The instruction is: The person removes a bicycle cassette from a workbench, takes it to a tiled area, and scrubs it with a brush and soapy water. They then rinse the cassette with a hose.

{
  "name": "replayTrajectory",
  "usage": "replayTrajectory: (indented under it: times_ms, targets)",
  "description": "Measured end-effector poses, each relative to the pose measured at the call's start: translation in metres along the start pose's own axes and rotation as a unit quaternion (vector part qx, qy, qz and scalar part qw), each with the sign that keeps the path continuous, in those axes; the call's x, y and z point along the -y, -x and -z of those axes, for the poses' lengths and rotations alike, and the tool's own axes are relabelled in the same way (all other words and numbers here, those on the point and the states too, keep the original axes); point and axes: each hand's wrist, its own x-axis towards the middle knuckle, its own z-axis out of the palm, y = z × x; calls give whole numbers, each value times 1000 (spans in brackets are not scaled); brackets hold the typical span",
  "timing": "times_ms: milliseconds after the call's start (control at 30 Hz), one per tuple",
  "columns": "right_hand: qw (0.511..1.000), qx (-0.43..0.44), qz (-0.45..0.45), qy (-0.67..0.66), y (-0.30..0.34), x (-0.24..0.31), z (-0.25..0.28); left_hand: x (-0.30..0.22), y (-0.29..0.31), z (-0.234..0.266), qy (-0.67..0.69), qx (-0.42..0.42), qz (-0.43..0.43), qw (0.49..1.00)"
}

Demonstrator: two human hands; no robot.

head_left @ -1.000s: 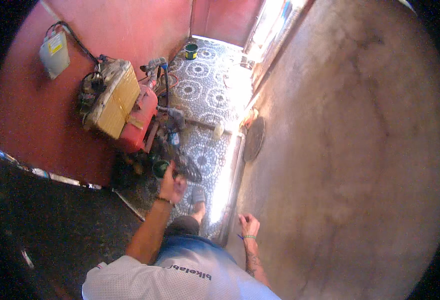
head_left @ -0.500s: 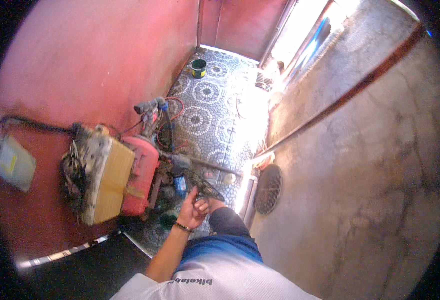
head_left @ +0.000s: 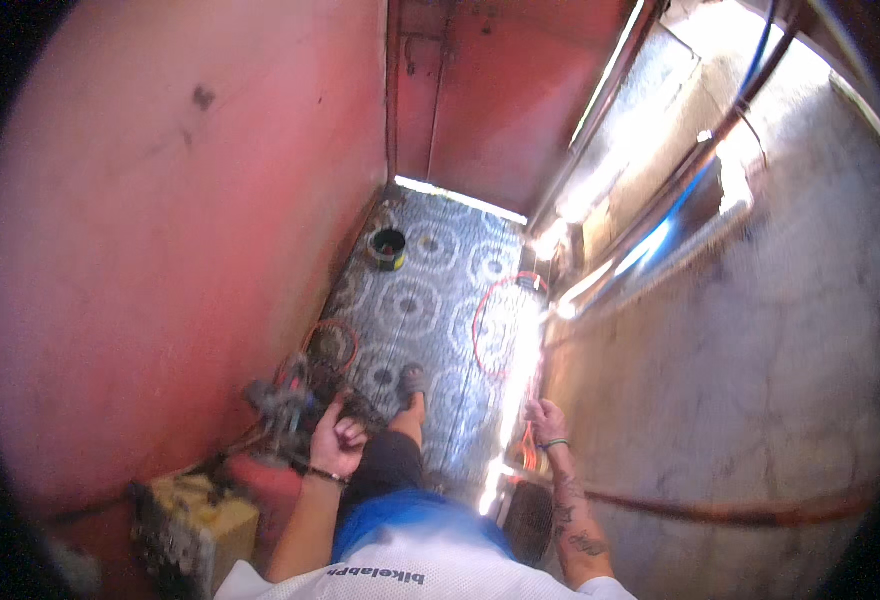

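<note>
My left hand (head_left: 340,440), with a dark band at its wrist, hovers over the floor beside a blurred machine with a grey upper part (head_left: 285,400). One finger stretches forward and the others bend loosely, apart, with nothing visible in them. My right hand (head_left: 548,422) is by the right wall, above an orange cord (head_left: 530,450). Its fingers bend inward, and blur hides whether they hold anything. Between the hands, my sandalled foot (head_left: 413,380) is forward on the patterned floor (head_left: 410,305).
A dark open can (head_left: 388,250) with a yellow patch stands by the red left wall (head_left: 180,250). A red hose (head_left: 480,320) loops across the floor. Lower left is a tan box-like block (head_left: 210,515). A red door (head_left: 520,90) closes the far end; pipes (head_left: 700,150) line the right.
I have moved forward and the view has shifted, so the can and door appear lower and the machine has slid down-left. My right hand and my forward foot have come into view.
</note>
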Motion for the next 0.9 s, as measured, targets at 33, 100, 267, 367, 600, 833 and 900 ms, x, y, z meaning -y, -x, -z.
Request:
replayTrajectory:
  times_ms: [33, 100, 267, 367, 600, 833, 900]
  targets:
    - [997, -24, 67, 22, -37, 35, -25, -12, -37, -7, 7, -11, 10, 1000]
    - [940, -101, 254, 205, -118, 92, -61, -27, -119, -25, 26, -86, 19, 996]
    - [925, 24, 263, 273, -312, 186, -135, -67, -308, -96, 65, -117, 3, 991]
    - [944, 73, 230, 224, -394, 272, -158, -122, -326, -183, 112, -129, 22, 985]
    - [855, 65, 449, 252, -674, 536, -241, -133, -401, -366, 125, -97, -41, 987]
    - [761, -143, 605, 185, -999, 853, -364, -103, -504, -394, 263, -142, -198, 934]
    - [719, -153, 654, 179, -1054, 896, -388, -92, -525, -432, 287, -256, -245, 890]
